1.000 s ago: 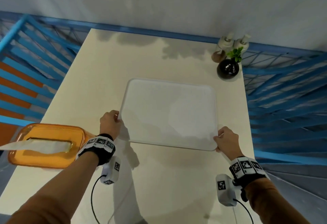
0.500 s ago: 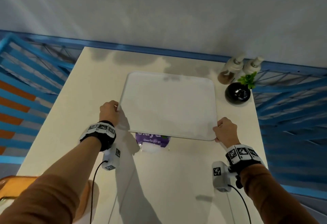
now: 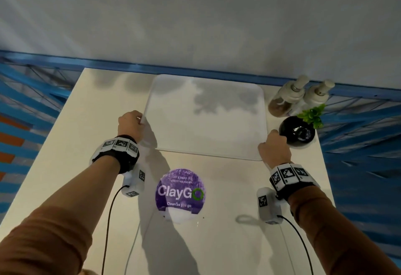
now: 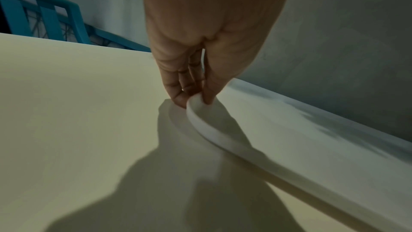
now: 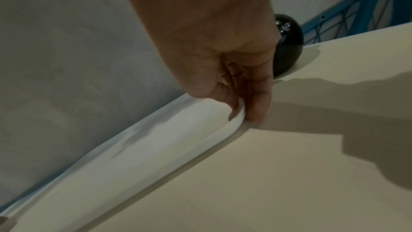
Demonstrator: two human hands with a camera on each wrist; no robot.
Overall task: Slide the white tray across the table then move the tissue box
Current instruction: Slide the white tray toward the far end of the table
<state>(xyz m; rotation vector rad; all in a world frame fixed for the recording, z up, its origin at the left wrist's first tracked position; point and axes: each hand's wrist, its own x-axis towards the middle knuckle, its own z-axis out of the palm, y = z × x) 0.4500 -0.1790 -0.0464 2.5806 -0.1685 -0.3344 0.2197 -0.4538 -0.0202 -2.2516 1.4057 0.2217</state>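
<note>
Beside the black vase [image 3: 297, 132], a white tray [image 3: 206, 116] lies on the counter [image 3: 227, 242] — left hand [image 3: 130, 126] and right hand [image 3: 274, 148] pinching its near corners.

White tray [image 3: 206, 118] on a cream surface [image 3: 65, 144]; purple round sticker [image 3: 180, 190] with white lettering; glossy black vase [image 3: 297, 132]; blue railing [image 3: 358, 122].

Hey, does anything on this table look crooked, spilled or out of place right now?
Nothing is spilled or damaged. The white tray sits slightly askew to the table edges, its right side close to the black vase. A round purple ClayGo sticker lies exposed near the tray's front edge.
</note>
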